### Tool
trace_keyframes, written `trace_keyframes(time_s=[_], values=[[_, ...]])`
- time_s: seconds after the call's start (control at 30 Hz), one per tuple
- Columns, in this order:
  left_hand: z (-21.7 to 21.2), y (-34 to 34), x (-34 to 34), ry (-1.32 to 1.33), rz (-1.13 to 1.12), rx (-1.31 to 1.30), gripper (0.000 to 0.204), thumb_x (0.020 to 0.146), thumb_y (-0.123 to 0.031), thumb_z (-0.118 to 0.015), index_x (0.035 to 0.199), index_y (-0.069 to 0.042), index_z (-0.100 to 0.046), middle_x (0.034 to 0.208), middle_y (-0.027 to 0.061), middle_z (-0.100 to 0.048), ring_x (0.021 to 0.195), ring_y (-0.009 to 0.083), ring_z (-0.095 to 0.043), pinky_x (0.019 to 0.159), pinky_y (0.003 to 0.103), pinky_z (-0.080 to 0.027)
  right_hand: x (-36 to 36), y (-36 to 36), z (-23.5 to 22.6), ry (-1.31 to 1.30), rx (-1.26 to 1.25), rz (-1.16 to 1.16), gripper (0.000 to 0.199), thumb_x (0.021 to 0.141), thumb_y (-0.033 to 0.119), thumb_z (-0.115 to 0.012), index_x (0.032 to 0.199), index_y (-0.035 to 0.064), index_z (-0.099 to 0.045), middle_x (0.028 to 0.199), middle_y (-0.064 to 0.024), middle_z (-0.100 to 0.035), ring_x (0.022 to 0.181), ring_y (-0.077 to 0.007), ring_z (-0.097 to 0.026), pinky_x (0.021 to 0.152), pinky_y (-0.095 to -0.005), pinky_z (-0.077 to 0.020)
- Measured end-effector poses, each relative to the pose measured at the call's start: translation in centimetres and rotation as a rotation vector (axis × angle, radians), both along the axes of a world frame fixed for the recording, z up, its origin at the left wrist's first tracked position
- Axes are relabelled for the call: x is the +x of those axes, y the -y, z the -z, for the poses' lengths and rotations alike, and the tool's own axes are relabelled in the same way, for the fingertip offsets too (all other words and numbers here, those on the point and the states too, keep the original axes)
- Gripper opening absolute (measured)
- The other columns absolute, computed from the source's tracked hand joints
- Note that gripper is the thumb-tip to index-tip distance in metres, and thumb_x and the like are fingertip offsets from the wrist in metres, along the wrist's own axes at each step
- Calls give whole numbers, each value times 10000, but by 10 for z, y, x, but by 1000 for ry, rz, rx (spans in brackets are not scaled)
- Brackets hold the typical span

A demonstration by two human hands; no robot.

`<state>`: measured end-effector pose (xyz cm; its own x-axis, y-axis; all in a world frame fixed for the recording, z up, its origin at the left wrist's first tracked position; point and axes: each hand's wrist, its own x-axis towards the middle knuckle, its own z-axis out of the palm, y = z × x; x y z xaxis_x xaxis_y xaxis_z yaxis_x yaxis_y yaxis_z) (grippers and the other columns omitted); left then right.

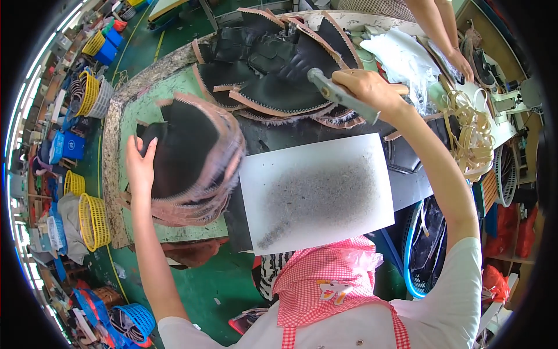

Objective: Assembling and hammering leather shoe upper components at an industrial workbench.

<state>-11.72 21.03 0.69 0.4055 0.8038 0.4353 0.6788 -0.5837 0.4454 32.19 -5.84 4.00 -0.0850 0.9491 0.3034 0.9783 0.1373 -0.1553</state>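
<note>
My left hand (143, 160) grips the left edge of a black leather piece (183, 148), thumb on top. The piece lies over a stack of similar pieces with pinkish zigzag-cut edges (192, 216), whose right side is smeared by motion. In my right hand (372, 93) is a hammer (349, 103) with a grey metal head. Its wooden handle end pokes out to the right of the fist. The hammer is above the worktable, near a pile of black zigzag-edged leather pieces (279, 87). Before me lies a white board (317, 192) with dark smudges over its middle.
Across the table, another person's arms (444, 35) reach in beside crumpled white plastic (401, 55). Pale strips (471, 134) hang at the right, above a blue-rimmed basket (411, 273). Yellow baskets (93, 221) and a blue bin (72, 145) stand on the floor at left.
</note>
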Motion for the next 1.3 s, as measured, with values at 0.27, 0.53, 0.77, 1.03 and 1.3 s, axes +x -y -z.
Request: trace_keyframes(time_s=[0.27, 0.53, 0.77, 1.03, 1.3], values=[[-55, 72, 65, 397, 233, 1, 326, 1022, -282, -471, 1040, 36, -540, 1073, 132, -537, 981, 254, -554, 876, 392, -429, -140, 112, -63, 22, -170, -221, 149, 820, 96, -634, 852, 59, -493, 671, -51, -541, 583, -210, -635, 513, -373, -519], [-12, 204, 149, 230, 778, -378, 124, 944, -21, -608, 1059, 17, -637, 1015, 122, -596, 820, 200, -658, 679, 272, -547, -154, 137, -26, -736, -377, 61, 300, 869, 161, -709, 1020, -8, -513, 807, -190, -630, 735, -376, -674, 611, -419, -532], [5, 228, 178, 685, 688, -1088, 69, 944, 10, -626, 978, 43, -676, 1016, 69, -704, 902, 109, -691, 775, 247, -573, -125, 138, 3, -731, -339, 280, 178, 962, 155, -613, 999, 27, -495, 644, -194, -573, 648, -416, -625, 543, -417, -462], [22, 220, 177, 535, 605, -1166, 100, 933, -52, -669, 1018, -2, -687, 985, 73, -727, 911, 120, -691, 778, 234, -561, -117, 134, -6, -883, -459, 374, 202, 940, 188, -651, 964, 46, -509, 659, -205, -561, 685, -449, -598, 558, -475, -468], [27, 231, 180, 441, 631, -898, 93, 908, -15, -682, 996, 12, -693, 928, 53, -734, 862, 101, -697, 754, 223, -551, -104, 133, -21, -813, -221, 258, 213, 937, 202, -659, 1015, 43, -542, 684, -175, -580, 650, -409, -611, 558, -420, -474]])
